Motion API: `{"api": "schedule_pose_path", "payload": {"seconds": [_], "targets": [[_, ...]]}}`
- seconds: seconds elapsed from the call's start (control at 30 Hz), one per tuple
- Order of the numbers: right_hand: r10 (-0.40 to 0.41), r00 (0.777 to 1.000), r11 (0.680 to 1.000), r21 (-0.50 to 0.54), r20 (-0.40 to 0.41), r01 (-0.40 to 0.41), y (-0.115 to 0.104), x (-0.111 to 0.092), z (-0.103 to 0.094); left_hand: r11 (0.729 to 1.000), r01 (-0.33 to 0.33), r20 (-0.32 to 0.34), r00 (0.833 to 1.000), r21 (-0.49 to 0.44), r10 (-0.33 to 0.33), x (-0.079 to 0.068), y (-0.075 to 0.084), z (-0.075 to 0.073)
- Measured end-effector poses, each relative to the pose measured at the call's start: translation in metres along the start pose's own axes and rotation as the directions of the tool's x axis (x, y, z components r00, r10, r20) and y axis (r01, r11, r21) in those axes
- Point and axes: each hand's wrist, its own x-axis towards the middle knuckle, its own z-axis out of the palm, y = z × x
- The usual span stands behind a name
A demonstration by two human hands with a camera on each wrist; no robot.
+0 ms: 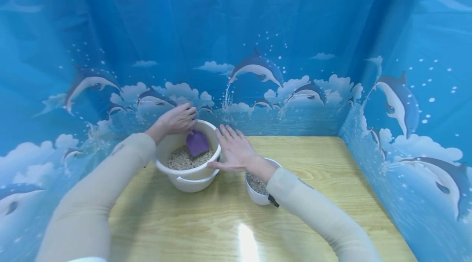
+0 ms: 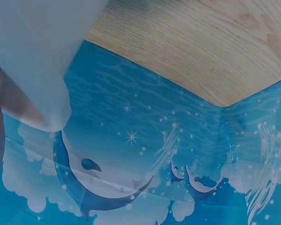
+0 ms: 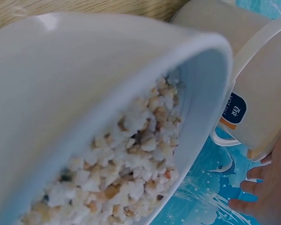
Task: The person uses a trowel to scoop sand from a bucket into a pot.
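My left hand grips the handle of a small purple shovel from above, its fingers curled. The shovel's blade points down into a white bucket and meets the gravel inside. My right hand is at the bucket's right rim, fingers straight and spread, thumb against the side. In the right wrist view that hand shows beside the labelled bucket. Under my right wrist stands a smaller white bowl with mixed pale gravel, partly hidden by the forearm.
Both containers stand on a wood-grain table. A blue dolphin-print curtain closes off the back and both sides. The bucket's white carrying handle hangs down at its front. A dark strap end hangs by my right sleeve.
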Motion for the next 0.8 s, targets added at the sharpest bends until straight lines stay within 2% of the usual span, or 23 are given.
{"api": "schedule_pose_path", "payload": {"seconds": [0.23,0.47,0.8], "targets": [[0.003,1.0,1.0,-0.007,-0.007,-0.003,0.0,0.0,0.001,1.0,-0.008,0.023,1.0,0.028,0.007,0.003,0.006,0.001],[-0.003,1.0,1.0,0.001,-0.013,0.003,-0.001,-0.001,0.001,0.997,-0.022,0.011,1.0,0.073,0.021,0.002,0.011,0.001],[0.0,1.0,1.0,0.004,-0.016,0.0,-0.001,-0.001,0.001,0.997,-0.005,-0.023,1.0,0.076,0.007,0.001,0.018,0.003]]}}
